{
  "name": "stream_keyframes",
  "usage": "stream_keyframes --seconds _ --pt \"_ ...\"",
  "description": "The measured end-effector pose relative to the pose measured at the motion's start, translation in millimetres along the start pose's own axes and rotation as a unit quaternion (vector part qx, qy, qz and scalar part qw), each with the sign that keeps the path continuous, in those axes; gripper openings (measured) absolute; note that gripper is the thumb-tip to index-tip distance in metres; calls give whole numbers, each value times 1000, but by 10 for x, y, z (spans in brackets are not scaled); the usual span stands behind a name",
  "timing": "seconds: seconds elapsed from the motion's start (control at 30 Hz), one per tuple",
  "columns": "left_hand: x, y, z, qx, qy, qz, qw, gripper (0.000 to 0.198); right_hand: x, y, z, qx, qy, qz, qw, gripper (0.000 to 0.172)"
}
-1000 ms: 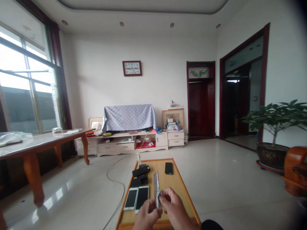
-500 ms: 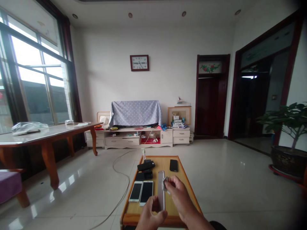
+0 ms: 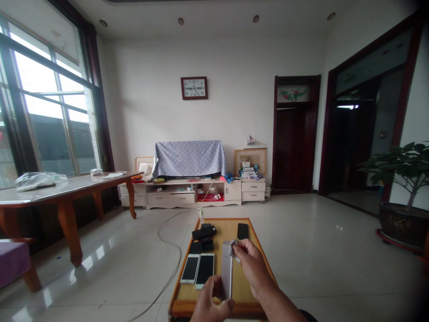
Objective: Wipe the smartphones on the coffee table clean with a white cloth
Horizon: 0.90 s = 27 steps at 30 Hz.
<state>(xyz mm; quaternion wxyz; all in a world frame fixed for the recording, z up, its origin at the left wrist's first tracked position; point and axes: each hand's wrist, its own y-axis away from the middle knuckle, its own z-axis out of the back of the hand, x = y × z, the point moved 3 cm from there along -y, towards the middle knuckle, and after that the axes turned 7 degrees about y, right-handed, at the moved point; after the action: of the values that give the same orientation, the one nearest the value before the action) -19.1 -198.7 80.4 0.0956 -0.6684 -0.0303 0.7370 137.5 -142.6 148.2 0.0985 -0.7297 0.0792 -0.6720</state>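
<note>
A pale pinkish-silver smartphone [image 3: 226,273] is held upright on edge above the small wooden table [image 3: 246,290], its back partly turned to me. My left hand [image 3: 212,302] grips its lower end between thumb and fingers. In my right hand [image 3: 250,264] a crumpled whitish wipe [image 3: 233,248] is pinched, pressed against the phone's upper right edge. To the left lie two white phones with dark screens, one [image 3: 190,269] beside the other [image 3: 204,271]. Behind them are black phones [image 3: 204,232], some stacked. Another black phone [image 3: 242,231] lies at the far right.
A small pump bottle [image 3: 201,216] stands at the table's far left corner. A cable [image 3: 179,255] snakes over the floor on the left. Farther off are a long table [image 3: 83,181], a low white cabinet [image 3: 170,197] and a potted plant [image 3: 405,223].
My right hand and the wipe have moved up along the phone's edge towards its top. The phone has turned slightly, showing more of its back. My left hand keeps its grip.
</note>
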Motion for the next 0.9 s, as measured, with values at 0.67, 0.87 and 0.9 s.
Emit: stream_keyframes --seconds 0.67,0.87,0.9 --pt "50 -10 103 -27 -12 -13 999 45 -234 294 -176 28 8 -9 1000 43" --pt "1 10 159 -56 -44 -21 997 45 -552 457 -165 55 20 -18 998 44" --pt "-16 21 146 -46 -51 -24 997 46 -468 399 -139 46 14 -11 999 42"
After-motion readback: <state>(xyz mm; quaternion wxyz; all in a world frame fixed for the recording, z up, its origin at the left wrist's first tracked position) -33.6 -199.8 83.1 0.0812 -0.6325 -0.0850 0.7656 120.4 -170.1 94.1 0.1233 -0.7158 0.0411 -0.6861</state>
